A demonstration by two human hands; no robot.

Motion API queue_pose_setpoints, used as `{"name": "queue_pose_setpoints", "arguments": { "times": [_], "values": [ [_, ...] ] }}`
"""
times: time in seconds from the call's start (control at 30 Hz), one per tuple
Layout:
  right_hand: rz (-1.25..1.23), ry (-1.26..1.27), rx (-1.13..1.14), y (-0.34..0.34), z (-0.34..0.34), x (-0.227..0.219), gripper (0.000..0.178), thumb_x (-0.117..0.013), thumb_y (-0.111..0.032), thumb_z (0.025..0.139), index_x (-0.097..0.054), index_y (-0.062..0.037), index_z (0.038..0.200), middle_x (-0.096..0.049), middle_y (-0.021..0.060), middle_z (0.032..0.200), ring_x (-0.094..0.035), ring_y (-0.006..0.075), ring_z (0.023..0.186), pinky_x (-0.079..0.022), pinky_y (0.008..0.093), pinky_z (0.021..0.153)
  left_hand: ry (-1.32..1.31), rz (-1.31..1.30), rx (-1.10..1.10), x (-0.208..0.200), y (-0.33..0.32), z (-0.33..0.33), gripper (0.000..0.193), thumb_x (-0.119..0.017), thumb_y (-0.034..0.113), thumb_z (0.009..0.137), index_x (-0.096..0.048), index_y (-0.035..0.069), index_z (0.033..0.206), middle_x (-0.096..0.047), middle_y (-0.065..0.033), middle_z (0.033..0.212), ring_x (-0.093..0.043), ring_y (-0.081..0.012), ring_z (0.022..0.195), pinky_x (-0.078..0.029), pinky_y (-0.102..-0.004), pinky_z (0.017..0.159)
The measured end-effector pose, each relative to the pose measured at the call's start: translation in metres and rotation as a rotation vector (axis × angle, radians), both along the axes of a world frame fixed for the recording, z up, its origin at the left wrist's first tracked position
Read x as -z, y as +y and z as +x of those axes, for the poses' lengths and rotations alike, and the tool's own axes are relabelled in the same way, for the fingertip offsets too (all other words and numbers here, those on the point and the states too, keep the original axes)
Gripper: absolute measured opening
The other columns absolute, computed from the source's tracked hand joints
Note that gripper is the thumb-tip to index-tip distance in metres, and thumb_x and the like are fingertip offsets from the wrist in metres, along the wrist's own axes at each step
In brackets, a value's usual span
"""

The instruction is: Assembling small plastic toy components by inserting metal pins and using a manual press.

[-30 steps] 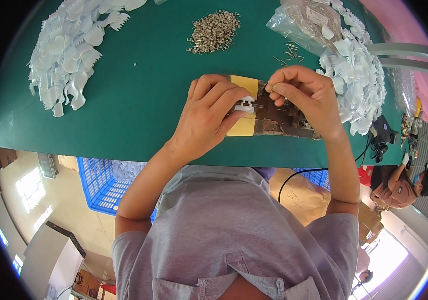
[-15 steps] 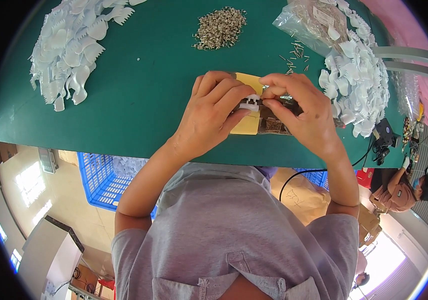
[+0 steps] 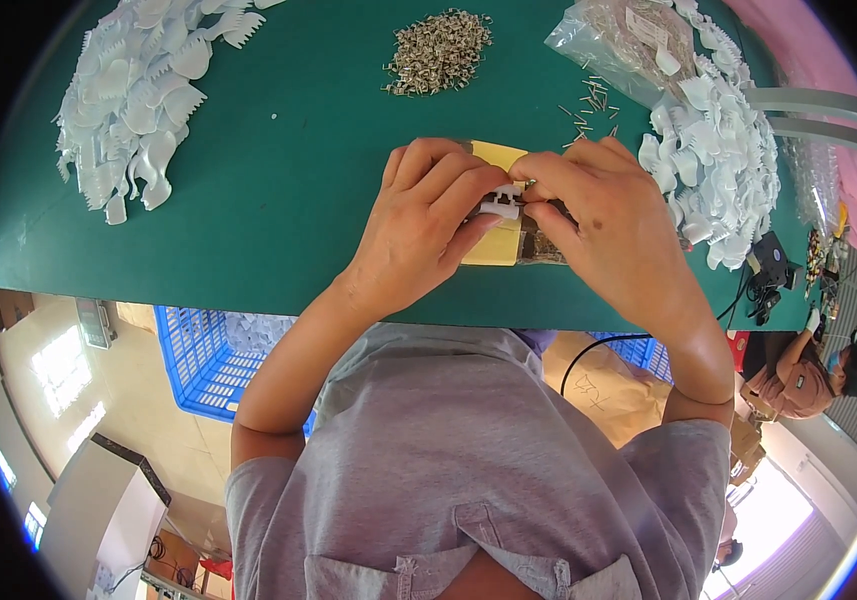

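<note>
Here, your left hand (image 3: 426,225) and right hand (image 3: 603,225) had closed in together over the yellow pad (image 3: 493,245) on the green table (image 3: 288,200), both pinching a small white clip (image 3: 501,203) between fingertips; a second earlier your right hand sat farther out, apparently bringing a metal piece in.

1. Small white plastic clip part (image 3: 501,203): pinched between the fingertips of the left hand (image 3: 428,225) and the right hand (image 3: 603,215), toothed edge showing, held low over the table; mostly covered by fingers.
2. Yellow block (image 3: 496,245): flat on the table directly under the grip, one corner poking out above the fingers, one below.
3. Dark fixture (image 3: 538,245): just right of the yellow block, under the right hand's palm, largely hidden.
</note>
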State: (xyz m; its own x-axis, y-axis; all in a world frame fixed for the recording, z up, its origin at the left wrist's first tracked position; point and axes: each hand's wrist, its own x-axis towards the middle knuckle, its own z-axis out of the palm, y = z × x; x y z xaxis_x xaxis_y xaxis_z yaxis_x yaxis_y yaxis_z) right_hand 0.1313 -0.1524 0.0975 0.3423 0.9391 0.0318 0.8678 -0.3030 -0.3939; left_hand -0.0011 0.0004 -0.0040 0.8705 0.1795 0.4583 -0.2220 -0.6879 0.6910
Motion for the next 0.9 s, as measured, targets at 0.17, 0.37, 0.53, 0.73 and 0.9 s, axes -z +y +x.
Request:
{"name": "queue_pose_setpoints", "arguments": {
  "times": [0.17,0.37,0.53,0.73,0.9],
  "values": [
    [0.027,0.035,0.035,-0.003,0.004,0.004,0.016,-0.073,-0.013,0.088,-0.072,-0.0062,0.102,-0.070,0.0076,0.078,-0.065,0.0267,0.087,-0.049,0.0417,0.088,-0.007,-0.007,-0.003,0.002,0.000,-0.001,0.042,-0.081,0.008,0.078,-0.068,0.010,0.117,-0.065,-0.0046,0.113,-0.058,-0.0284,0.114,-0.044,-0.0437,0.098],
    [0.006,0.127,0.089,-0.009,0.009,0.012,0.011,-0.078,-0.013,0.084,-0.075,-0.0052,0.091,-0.075,0.0056,0.087,-0.066,0.0251,0.087,-0.049,0.0388,0.085,-0.011,-0.021,0.008,0.001,0.000,0.001,0.041,-0.081,0.007,0.078,-0.068,0.011,0.117,-0.066,-0.0042,0.112,-0.058,-0.0284,0.113,-0.044,-0.0440,0.098],
    [-0.047,0.227,0.158,-0.004,0.018,0.012,0.011,-0.077,-0.012,0.084,-0.075,-0.0026,0.088,-0.074,0.0068,0.086,-0.068,0.0222,0.082,-0.051,0.0350,0.083,-0.003,-0.016,0.005,0.001,0.001,0.001,0.039,-0.081,0.009,0.079,-0.067,0.010,0.116,-0.067,-0.0038,0.113,-0.058,-0.0287,0.112,-0.044,-0.0446,0.097],
    [-0.176,0.641,0.086,0.006,0.049,0.015,0.021,-0.080,-0.021,0.081,-0.077,-0.0009,0.085,-0.075,0.0098,0.078,-0.071,0.0181,0.070,-0.054,0.0305,0.067,0.006,-0.006,0.011,0.001,0.000,0.001,0.038,-0.081,0.011,0.080,-0.067,0.010,0.115,-0.067,-0.0037,0.112,-0.058,-0.0290,0.111,-0.044,-0.0448,0.096],
    [-0.214,0.722,0.144,0.009,0.047,0.023,0.025,-0.083,-0.025,0.082,-0.078,-0.0010,0.085,-0.073,0.0061,0.074,-0.066,0.0139,0.068,-0.052,0.0287,0.066,0.005,0.002,0.010,-0.004,0.000,0.001,0.039,-0.082,0.003,0.076,-0.069,0.006,0.112,-0.068,-0.0084,0.109,-0.059,-0.0331,0.108,-0.047,-0.0440,0.094]
  ]
}}
